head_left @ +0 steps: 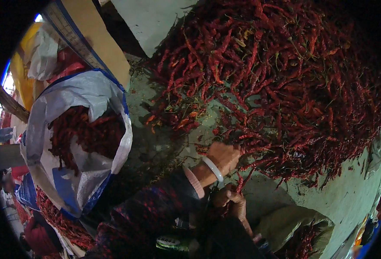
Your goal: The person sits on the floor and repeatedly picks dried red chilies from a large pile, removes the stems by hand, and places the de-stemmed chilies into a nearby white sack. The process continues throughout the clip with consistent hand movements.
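Note:
A large heap of dried red chili peppers (274, 90), many with stems, spreads over a pale surface before me. My left hand (223, 158), with a white bangle (213, 169) at its wrist, is at the heap's near edge. Its fingers curl away from view, so whether they grip a pepper is hidden. Just below it, my right hand (234, 204) is closed around a few dried chili peppers (241, 182) whose ends stick out above the fingers. Something dark circles the right wrist, and shadow covers part of that hand.
At left, a white and blue woven sack (121, 155) gapes around more dried chilies (86, 129). A tan sack (287, 220) with chilies in it lies at lower right. Loose stems and broken chilies (177, 121) litter the surface. A person in red (43, 236) appears at the far lower left.

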Tool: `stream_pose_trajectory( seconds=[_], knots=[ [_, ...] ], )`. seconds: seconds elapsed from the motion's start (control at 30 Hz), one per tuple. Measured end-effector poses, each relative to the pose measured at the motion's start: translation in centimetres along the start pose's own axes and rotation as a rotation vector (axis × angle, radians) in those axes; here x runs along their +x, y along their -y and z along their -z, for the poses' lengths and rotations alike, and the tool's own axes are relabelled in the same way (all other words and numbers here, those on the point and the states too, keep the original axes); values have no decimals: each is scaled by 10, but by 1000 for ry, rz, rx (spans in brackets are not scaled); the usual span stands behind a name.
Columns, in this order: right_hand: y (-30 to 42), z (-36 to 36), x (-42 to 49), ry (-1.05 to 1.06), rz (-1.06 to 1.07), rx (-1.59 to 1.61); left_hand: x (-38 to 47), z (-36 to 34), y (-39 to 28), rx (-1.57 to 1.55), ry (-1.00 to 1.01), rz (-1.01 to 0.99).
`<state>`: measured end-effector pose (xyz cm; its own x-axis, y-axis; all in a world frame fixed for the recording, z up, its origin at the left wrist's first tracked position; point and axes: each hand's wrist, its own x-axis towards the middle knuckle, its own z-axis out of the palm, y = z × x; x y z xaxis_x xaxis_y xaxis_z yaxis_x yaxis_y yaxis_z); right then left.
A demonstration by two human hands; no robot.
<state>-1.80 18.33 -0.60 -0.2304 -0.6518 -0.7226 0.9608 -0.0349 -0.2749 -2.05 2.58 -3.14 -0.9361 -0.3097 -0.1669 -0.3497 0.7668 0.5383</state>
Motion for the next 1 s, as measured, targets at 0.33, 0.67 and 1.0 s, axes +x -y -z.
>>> stream_pose_trajectory(
  seconds=[0.33, 0.67, 1.0],
  knots=[
    [15, 17, 6, 97, 95, -9, -9, 13, 39, -339, -272, 132],
    [35, -5, 4, -111, 192, 86, -18, 52, 35, -1304, 178, 413],
    [40, -24, 8, -45, 183, -294, -41, 39, 7, -816, 32, 88]
  ],
)
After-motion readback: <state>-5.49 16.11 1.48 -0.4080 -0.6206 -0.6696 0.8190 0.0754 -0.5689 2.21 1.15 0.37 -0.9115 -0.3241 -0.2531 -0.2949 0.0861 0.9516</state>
